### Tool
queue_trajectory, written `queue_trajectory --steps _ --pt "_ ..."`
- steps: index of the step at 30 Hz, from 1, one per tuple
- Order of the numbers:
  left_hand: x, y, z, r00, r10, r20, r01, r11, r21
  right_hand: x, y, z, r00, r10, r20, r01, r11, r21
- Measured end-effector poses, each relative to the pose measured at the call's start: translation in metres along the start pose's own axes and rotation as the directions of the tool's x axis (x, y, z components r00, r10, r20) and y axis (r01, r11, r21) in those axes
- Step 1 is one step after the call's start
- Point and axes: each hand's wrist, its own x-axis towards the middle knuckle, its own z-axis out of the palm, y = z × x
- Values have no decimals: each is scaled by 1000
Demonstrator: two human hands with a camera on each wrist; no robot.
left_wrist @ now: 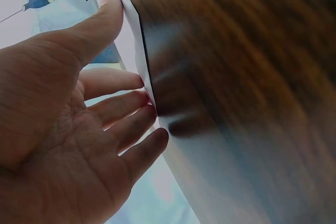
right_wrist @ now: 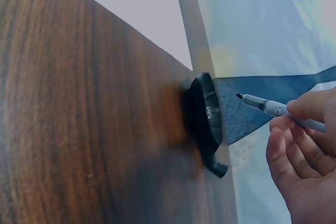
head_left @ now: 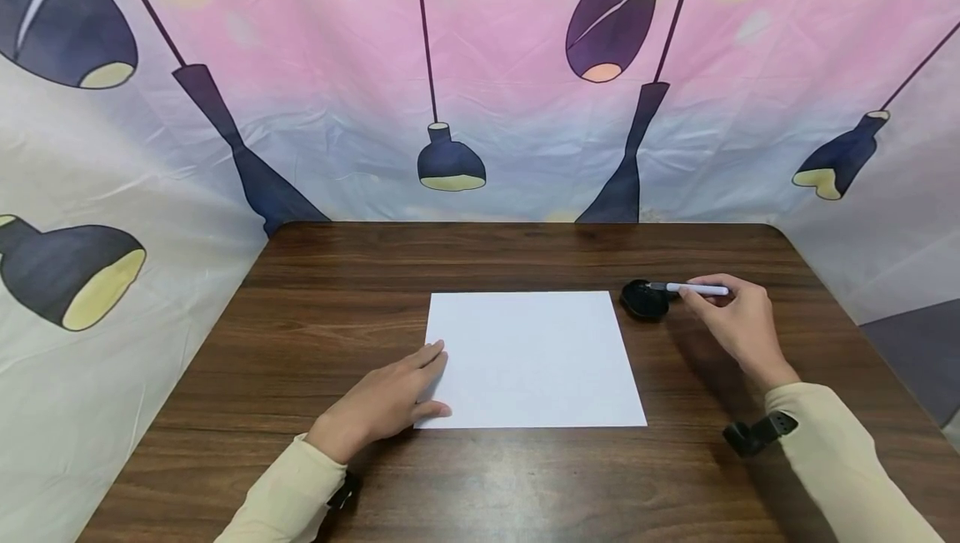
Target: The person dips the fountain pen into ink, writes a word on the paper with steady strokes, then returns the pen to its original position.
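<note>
A blank white sheet of paper lies on the wooden table. At its left edge my left hand rests with fingers spread and fairly straight, fingertips and thumb touching the paper. In the left wrist view those fingers meet the sheet's edge. My right hand pinches a brush pen with a pale barrel, a clear section and a dark pointed tip. Below the tip sits a small black dish with a short handle or spout, to the right of the paper. In the right wrist view the tip is apart from the dish.
The dark brown wooden table has rounded far corners. Behind it hangs a cloth printed with lamps in pink and blue. Black straps with small devices sit on the wrists over pale sleeves.
</note>
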Motion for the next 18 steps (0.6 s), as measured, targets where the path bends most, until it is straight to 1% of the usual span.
queue_trajectory --steps 9,14,18 --pt "-1 1 -1 1000 -10 3 10 1000 -7 6 -21 6 999 -50 13 50 999 14" --pt "-1 2 -1 1000 -14 6 15 1000 -9 9 -32 15 995 -99 23 99 995 22" --pt "-1 3 -1 1000 -16 9 16 1000 -10 11 -38 24 991 -126 46 125 992 24"
